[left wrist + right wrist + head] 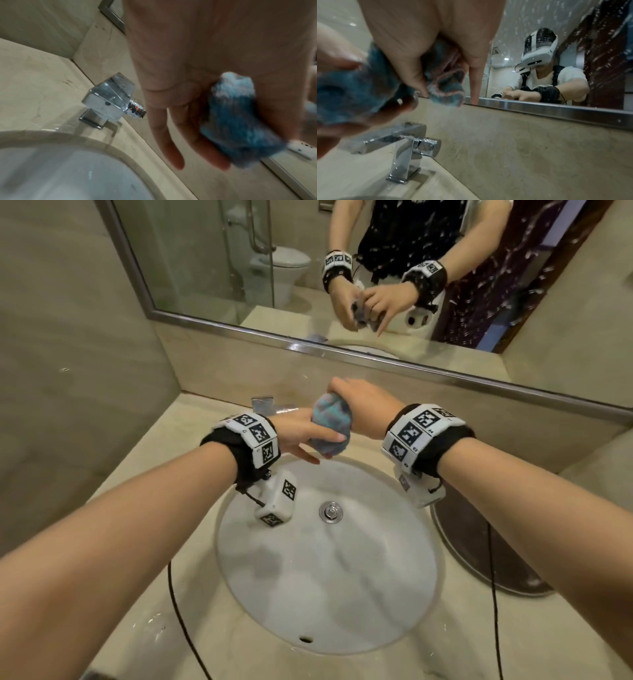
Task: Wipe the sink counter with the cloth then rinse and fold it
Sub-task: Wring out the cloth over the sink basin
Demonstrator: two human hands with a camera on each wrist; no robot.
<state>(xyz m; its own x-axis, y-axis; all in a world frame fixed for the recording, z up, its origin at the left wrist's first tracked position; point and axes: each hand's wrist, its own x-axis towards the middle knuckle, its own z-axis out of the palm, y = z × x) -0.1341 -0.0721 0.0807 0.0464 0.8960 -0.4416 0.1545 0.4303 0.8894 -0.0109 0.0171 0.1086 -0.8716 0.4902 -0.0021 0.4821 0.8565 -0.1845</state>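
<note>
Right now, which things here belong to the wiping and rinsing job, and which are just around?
Job: cloth, held by left hand and right hand; tap; sink; counter.
Just around: mirror, dark round mat.

— Any words to read?
— None, really. Only black-and-white square code patterns, on the white band round the left wrist (255, 436) and the white band round the right wrist (421, 426).
— Anything next to the squares?
— Tiny marks, too small to read.
— More squares anywhere?
— Yes, on the small white box under the left wrist (275, 503).
— And on the shiny square metal tap (109, 100)?
— Just a red dot and a blue dot on the round shiny knob (137, 110) at its side.
— On the white headset in the mirror (537, 54)?
— A faint mark on the front, too blurred to read.
</note>
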